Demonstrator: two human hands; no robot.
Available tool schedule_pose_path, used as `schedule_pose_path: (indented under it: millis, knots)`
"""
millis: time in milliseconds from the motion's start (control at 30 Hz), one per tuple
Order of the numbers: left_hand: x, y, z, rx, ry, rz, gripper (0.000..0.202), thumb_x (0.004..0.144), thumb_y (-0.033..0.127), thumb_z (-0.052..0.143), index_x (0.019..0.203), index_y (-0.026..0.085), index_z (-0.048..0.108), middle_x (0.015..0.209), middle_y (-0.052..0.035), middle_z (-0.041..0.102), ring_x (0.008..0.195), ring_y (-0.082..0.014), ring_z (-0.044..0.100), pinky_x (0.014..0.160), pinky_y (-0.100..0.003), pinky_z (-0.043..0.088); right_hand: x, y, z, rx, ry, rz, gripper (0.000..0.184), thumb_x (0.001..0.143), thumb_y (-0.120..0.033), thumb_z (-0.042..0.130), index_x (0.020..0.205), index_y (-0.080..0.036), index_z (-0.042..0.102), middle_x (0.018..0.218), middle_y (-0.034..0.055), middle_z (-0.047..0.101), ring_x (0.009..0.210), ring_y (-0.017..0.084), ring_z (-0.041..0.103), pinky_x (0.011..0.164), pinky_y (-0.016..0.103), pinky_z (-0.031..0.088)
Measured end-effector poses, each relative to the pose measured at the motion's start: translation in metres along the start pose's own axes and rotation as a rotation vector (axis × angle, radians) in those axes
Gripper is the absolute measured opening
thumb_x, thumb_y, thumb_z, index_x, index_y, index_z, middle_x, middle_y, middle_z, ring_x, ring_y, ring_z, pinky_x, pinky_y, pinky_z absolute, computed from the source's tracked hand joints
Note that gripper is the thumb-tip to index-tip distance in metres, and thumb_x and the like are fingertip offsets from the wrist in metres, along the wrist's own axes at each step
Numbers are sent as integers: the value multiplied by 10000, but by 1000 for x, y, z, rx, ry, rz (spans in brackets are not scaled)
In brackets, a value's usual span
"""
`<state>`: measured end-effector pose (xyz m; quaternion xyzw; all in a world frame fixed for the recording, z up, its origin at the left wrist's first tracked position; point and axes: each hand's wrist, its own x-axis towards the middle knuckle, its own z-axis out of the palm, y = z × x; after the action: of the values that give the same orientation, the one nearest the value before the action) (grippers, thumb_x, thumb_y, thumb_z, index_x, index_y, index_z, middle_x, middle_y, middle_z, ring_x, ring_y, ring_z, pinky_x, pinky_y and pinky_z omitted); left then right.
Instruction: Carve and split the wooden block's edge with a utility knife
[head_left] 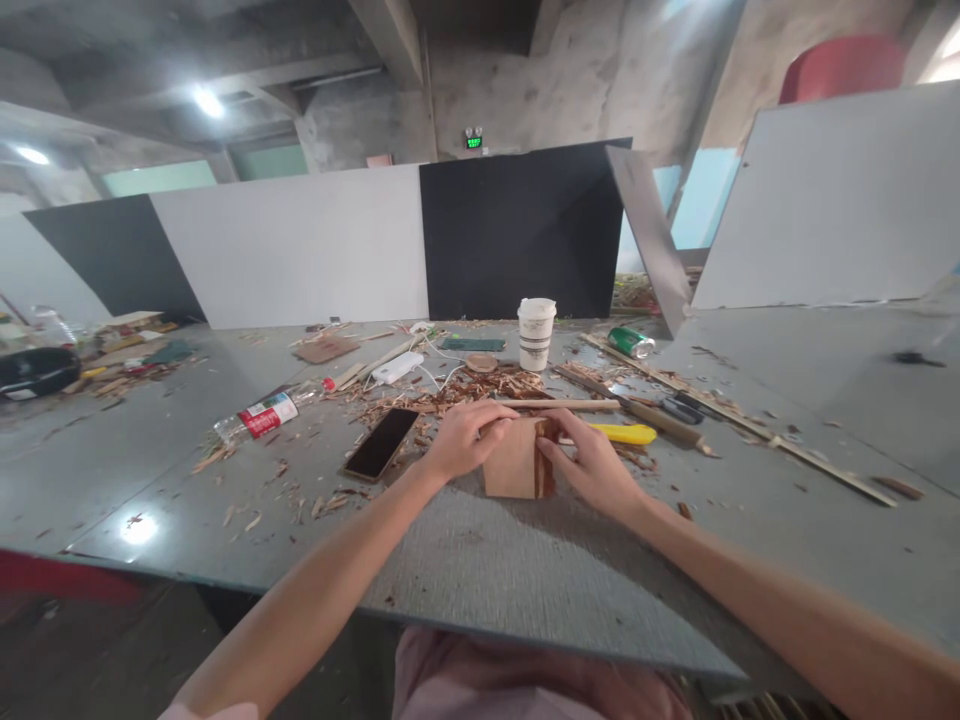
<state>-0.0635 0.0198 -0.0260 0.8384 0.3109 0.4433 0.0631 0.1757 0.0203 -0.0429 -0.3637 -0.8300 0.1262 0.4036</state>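
A pale wooden block (510, 466) with a dark brown bark edge stands on the grey table near its front. My left hand (466, 442) closes on its upper left corner, fingers over the top edge. My right hand (589, 458) grips the block's upper right, by the bark side, with thumb and fingers. Just beyond the right hand lies a yellow-handled tool (626, 434), its far end partly hidden by that hand. Behind the block a thin wooden stick (570, 405) lies crosswise.
Left of the block lie a black phone (382, 444) and a plastic bottle (270, 413). A white power bank (397, 367), a paper cup (536, 335) and a green can (631, 343) are further back. Wood shavings (397, 397) litter the table. A long strip (780, 440) lies at right.
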Motion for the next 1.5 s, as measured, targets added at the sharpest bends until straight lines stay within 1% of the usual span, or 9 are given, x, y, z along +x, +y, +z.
schedule_pose_path:
  millis: [100,267,500,800,1033,1133,1267,1400,1500]
  knots:
    - [0,0,0,-3,2,6,274,1045,281,497,1075,177,749,1023,-78,783,921,-198,717,834,-316,514,1,-2,-1,-4,8,2,177,1000,-327,537,1138,-228,588,944,52,707,854,231,660,770,353,499]
    - [1,1,0,25,13,11,286,1039,281,495,1069,171,756,976,-80,780,841,-189,711,779,-309,519,1,-4,-2,4,-6,6,184,999,-331,535,1142,-229,591,941,53,709,846,233,662,763,349,499]
    - [2,-3,3,90,-27,33,262,1018,278,519,1096,196,756,1012,-87,789,928,-208,736,874,-339,555,1,0,-1,-13,1,-37,185,1005,-376,546,1118,-237,590,900,50,692,819,241,661,740,356,504]
    - [2,-3,3,80,31,91,222,988,262,583,1070,163,764,1006,-94,790,885,-207,726,808,-327,538,0,1,-2,-51,32,-56,200,983,-390,575,1109,-239,611,897,57,701,813,254,668,734,365,499]
    - [3,0,4,7,50,74,184,978,261,612,1050,180,761,1003,-82,794,922,-207,731,874,-343,545,2,0,-5,-17,27,-16,158,963,-392,601,922,-240,591,796,16,654,724,212,606,672,332,452]
    - [4,2,4,-61,99,34,179,962,228,611,1018,172,771,970,-79,794,895,-200,732,856,-331,541,1,-2,-10,10,12,0,174,985,-359,571,868,-232,586,761,4,628,698,189,568,660,317,417]
    - [4,3,3,-120,86,-77,227,988,274,573,983,190,784,982,-74,802,901,-208,731,826,-322,535,0,-1,-11,55,-14,25,214,1008,-346,540,832,-227,562,769,4,625,709,177,552,658,305,392]
    - [2,3,2,-162,84,-159,331,1026,345,503,966,198,793,1002,-66,809,938,-223,735,889,-339,538,-2,-1,-9,98,-18,45,215,1024,-374,530,868,-227,551,786,6,631,717,175,554,658,303,382]
    - [0,4,1,-183,46,-162,339,1022,354,495,1000,200,798,1039,-59,809,974,-229,733,903,-335,528,-4,-2,-10,169,-52,69,186,1037,-372,515,920,-231,543,713,-15,623,656,164,562,635,297,391]
